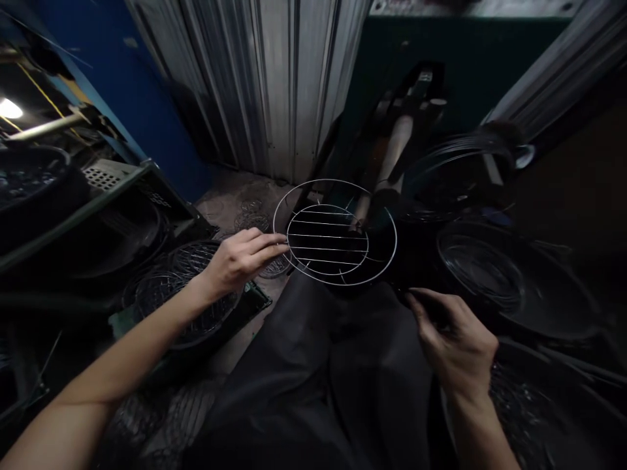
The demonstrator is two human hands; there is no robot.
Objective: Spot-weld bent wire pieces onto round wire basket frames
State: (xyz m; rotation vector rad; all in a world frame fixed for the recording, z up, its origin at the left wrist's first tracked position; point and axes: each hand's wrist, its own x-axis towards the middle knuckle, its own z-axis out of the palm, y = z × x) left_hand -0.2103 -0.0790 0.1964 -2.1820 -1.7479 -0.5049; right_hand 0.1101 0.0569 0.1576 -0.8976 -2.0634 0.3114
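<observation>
A round wire rack (pixel 327 236) with an outer ring, an inner ring and several parallel bars sits level in front of my knees. My left hand (pixel 247 256) grips its left rim, fingers pressed together over the wire. The rack's far right part lies in front of a machine's horn-like metal arm (pixel 396 140); whether they touch, I cannot tell. Lower right of the rack, above my right thigh, my right hand (pixel 453 329) is closed in a pinch. Whatever is between those fingertips is too dark and small to name.
Several black basins (pixel 548 294) holding wire parts stand at my right. On the left, a basin of wire racks (pixel 189 287) rests on a green crate, beside a shelf (pixel 98 215) with more tubs. A corrugated metal sheet (pixel 274 85) stands behind. Wire rings lie on the floor.
</observation>
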